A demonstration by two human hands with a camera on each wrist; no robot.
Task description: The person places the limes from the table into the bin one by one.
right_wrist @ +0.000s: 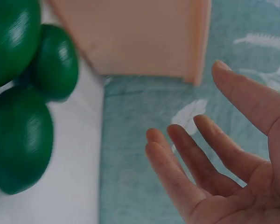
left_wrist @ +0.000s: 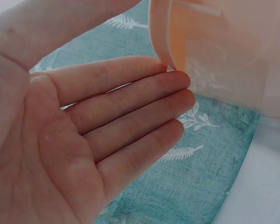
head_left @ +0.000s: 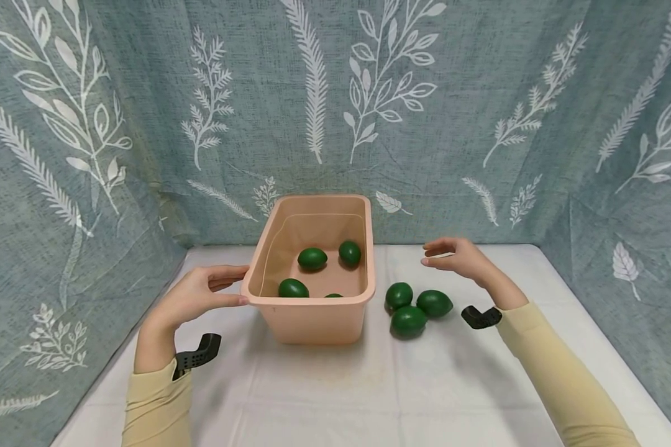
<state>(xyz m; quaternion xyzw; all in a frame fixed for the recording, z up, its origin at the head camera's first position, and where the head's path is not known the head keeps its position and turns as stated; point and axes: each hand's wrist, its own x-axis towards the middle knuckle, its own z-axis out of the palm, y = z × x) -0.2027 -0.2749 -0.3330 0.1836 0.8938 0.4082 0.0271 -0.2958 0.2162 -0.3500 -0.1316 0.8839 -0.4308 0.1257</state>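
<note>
A peach plastic bin (head_left: 319,323) stands on the table, tilted toward me in view, with several glossy dark green lime-like fruits (head_left: 312,259) inside. One of these is mostly hidden behind the front rim. My left hand (head_left: 198,295) touches the bin's left rim with its fingertips; the left wrist view shows the fingers (left_wrist: 126,102) straight. To the right of the bin, three more green fruits (head_left: 408,321) lie grouped on the cloth. Beyond and above that group hovers my right hand (head_left: 461,257), fingers loosely bent and apart, holding nothing.
White cloth (head_left: 324,397) covers the table. A blue-green curtain (head_left: 453,124) with white leaf prints hangs behind and along both sides. Black wrist mounts (head_left: 198,354) sit at both cuffs.
</note>
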